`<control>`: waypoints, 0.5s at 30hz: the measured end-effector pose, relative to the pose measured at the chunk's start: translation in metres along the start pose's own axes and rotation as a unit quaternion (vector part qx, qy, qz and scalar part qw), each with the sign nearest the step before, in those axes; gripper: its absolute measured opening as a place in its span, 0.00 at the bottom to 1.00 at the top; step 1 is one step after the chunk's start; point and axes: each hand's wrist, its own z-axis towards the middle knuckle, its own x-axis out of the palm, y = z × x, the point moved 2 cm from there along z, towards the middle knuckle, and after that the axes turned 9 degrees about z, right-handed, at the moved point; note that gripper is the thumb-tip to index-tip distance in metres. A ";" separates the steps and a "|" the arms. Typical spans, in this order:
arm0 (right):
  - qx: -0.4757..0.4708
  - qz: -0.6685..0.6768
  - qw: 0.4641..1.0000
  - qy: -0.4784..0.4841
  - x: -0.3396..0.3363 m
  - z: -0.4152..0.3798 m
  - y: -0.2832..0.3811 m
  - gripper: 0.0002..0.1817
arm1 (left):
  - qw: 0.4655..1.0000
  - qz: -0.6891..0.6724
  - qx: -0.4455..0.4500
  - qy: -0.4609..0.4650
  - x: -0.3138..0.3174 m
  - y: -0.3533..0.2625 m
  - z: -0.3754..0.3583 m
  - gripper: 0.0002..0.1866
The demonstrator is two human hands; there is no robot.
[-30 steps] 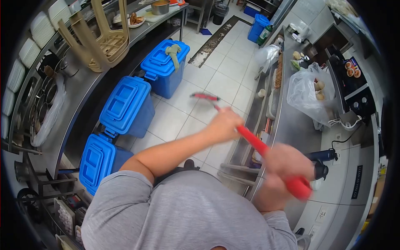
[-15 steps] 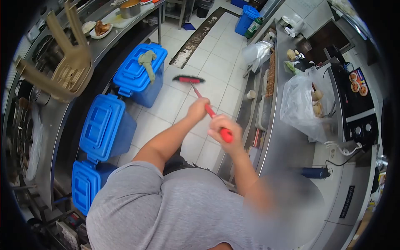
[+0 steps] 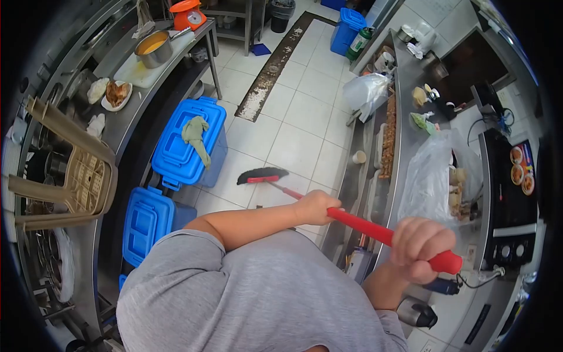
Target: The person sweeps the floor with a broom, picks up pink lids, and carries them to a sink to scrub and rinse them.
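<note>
A broom with a red handle (image 3: 365,226) slants across the front of my body. My left hand (image 3: 316,207) is wrapped around the middle of the handle. Close to its rounded top end, my right hand (image 3: 421,247) grips it too. At the far end, the black bristles with a red base (image 3: 263,176) rest on or just over the white tile floor (image 3: 298,141), to the right of a blue lidded bin (image 3: 190,141). A green cloth (image 3: 195,138) lies draped on that bin's lid.
Another blue bin (image 3: 146,226) stands nearer on the left. An upturned beige plastic stool (image 3: 88,182) rests on the left steel counter. A steel counter (image 3: 404,117) with a plastic bag (image 3: 434,170) runs along the right. A dirty drain strip (image 3: 272,73) crosses the floor ahead.
Both hands have moved right and nearer to me, the right hand most. The broom head has come closer, and its handle slants more sideways. The view has shifted.
</note>
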 end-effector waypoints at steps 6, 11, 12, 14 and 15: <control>0.045 -0.100 0.991 0.080 -0.047 0.056 -0.086 0.15 | 0.993 0.056 -0.059 -0.089 -0.029 0.126 0.037 0.18; 0.089 -0.201 0.965 0.140 -0.132 0.087 -0.188 0.14 | 0.962 0.129 -0.215 -0.109 -0.066 0.272 0.085 0.16; 0.103 -0.190 0.961 0.172 -0.145 0.104 -0.198 0.14 | 0.964 0.161 -0.187 -0.102 -0.078 0.281 0.109 0.16; 0.042 -0.150 0.969 0.192 -0.166 0.162 -0.167 0.15 | 0.955 0.196 -0.196 -0.102 -0.096 0.262 0.160 0.16; 0.020 -0.128 0.970 0.205 -0.178 0.187 -0.152 0.14 | 0.949 0.200 -0.200 -0.136 -0.103 0.240 0.184 0.16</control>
